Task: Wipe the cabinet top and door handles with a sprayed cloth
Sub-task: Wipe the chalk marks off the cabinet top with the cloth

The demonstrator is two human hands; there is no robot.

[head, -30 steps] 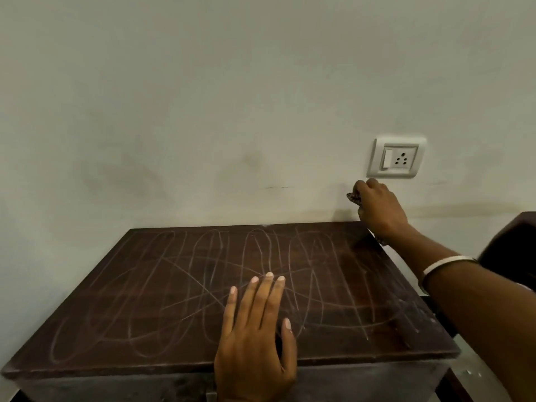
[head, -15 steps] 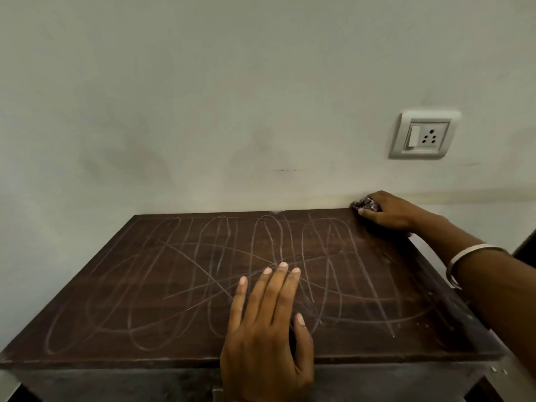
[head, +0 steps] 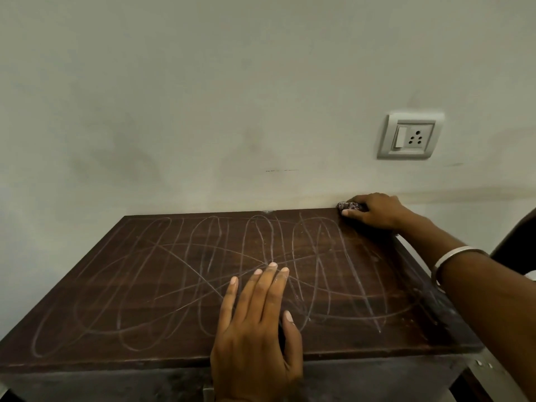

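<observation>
Dark wood-grain cabinet top [head: 185, 285], matt and dusty, scrawled all over with pale chalky loops and streaks; dull, scuffed front face below its edge. Crumpled patterned cloth [head: 349, 205] bunched under the right hand [head: 374, 210] at the far right corner, soft and wrinkled; smooth, shiny metal-looking bangle [head: 452, 258] on that wrist. Matt painted wall [head: 203, 97] with faint grey smudges, and a smooth, slightly glossy white plastic switch socket [head: 410, 136] set into it.
</observation>
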